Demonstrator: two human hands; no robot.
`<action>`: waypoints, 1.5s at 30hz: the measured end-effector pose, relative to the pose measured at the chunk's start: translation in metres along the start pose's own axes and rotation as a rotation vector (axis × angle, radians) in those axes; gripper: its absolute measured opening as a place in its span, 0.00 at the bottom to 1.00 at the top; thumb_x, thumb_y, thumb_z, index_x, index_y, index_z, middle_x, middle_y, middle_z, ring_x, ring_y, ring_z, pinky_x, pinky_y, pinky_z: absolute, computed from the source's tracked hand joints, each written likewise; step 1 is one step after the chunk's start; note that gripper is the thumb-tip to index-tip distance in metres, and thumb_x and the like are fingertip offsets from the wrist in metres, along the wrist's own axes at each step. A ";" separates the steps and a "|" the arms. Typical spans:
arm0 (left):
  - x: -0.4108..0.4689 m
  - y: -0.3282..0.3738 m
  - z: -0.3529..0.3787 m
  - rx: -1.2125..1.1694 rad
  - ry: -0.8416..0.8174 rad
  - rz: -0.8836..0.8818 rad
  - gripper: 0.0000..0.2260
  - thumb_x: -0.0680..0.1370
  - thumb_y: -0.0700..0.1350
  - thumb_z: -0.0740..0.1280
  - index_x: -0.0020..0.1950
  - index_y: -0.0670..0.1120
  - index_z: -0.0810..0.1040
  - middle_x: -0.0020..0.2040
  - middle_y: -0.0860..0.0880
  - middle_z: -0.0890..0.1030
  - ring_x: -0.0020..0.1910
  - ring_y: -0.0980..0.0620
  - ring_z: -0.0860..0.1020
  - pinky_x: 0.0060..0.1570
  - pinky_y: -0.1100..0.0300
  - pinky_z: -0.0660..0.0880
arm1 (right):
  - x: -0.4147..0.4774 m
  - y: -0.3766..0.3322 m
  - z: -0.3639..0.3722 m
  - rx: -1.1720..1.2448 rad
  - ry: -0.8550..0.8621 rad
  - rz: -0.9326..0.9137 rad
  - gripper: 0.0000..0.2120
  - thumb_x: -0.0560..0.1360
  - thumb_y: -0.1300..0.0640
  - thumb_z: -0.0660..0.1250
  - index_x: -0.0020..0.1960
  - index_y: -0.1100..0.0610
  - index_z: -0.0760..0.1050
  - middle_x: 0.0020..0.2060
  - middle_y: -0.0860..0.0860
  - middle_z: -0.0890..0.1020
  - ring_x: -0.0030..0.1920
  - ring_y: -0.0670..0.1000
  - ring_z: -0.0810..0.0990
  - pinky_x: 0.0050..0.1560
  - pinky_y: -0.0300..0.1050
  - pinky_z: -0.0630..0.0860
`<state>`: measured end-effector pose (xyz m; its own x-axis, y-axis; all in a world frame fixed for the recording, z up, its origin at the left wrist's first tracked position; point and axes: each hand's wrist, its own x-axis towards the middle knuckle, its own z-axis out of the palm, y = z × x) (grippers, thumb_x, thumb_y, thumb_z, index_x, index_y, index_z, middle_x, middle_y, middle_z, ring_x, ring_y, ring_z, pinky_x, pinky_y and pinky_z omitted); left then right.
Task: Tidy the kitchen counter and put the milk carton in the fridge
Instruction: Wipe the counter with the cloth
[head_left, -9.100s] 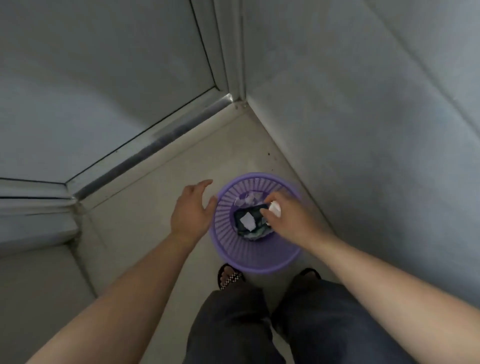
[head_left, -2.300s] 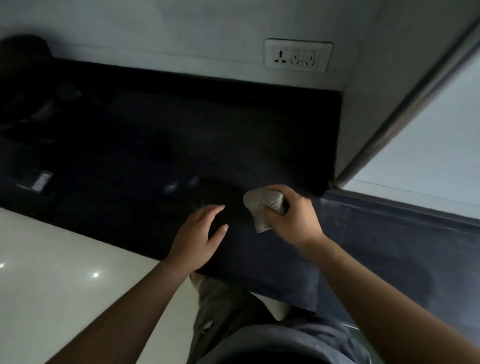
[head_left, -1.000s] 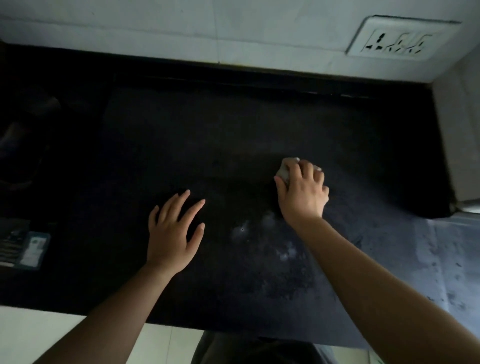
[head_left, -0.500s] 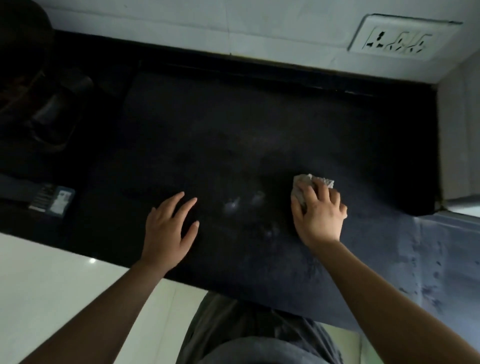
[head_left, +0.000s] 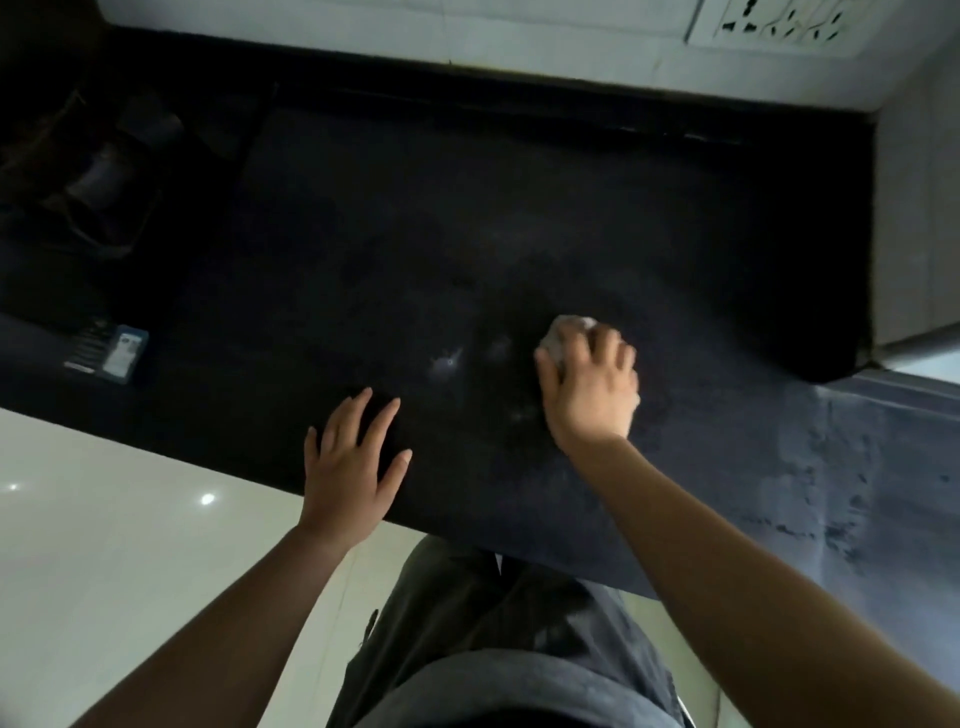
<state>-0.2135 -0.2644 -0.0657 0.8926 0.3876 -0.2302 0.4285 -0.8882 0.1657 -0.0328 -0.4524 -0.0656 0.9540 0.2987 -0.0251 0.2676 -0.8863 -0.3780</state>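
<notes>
A small blue box (head_left: 110, 349) sits far left on the dark counter (head_left: 519, 234). The left hand (head_left: 349, 467) lies flat, fingers wide. The right hand (head_left: 589, 387) presses a gray cloth (head_left: 563, 332) (bunched up), now nearer the wet spots (head_left: 447, 361).

a home kitchen: dark stone counter (head_left: 519, 218), tiled wall, wall socket (head_left: 779, 23).

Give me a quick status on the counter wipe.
Right hand pressing cloth on counter. Left hand flat, empty, near front edge. Wet spots between hands. No milk carton seen.
</notes>
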 end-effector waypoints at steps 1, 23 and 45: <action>0.000 0.000 0.000 0.000 0.005 -0.002 0.26 0.76 0.59 0.52 0.72 0.52 0.63 0.74 0.44 0.63 0.73 0.42 0.60 0.66 0.34 0.57 | -0.010 -0.006 0.003 -0.002 -0.035 -0.074 0.20 0.75 0.43 0.57 0.62 0.54 0.69 0.57 0.62 0.73 0.55 0.66 0.71 0.47 0.59 0.74; 0.062 -0.083 -0.039 -0.066 -0.024 0.359 0.22 0.76 0.57 0.56 0.69 0.54 0.68 0.70 0.47 0.68 0.68 0.45 0.67 0.67 0.37 0.60 | -0.068 -0.056 0.028 -0.084 0.092 0.254 0.22 0.75 0.43 0.56 0.64 0.52 0.69 0.62 0.60 0.72 0.58 0.66 0.70 0.52 0.63 0.70; 0.136 -0.174 -0.045 0.006 0.051 0.422 0.23 0.76 0.58 0.56 0.70 0.56 0.67 0.72 0.47 0.66 0.70 0.45 0.64 0.67 0.37 0.56 | 0.009 -0.176 0.077 -0.037 0.225 0.502 0.18 0.76 0.46 0.58 0.62 0.53 0.70 0.62 0.59 0.71 0.60 0.64 0.68 0.53 0.60 0.67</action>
<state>-0.1608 -0.0458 -0.0825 0.9955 0.0014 -0.0951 0.0233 -0.9730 0.2295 -0.0818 -0.2670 -0.0706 0.9699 -0.2435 0.0060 -0.2272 -0.9133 -0.3380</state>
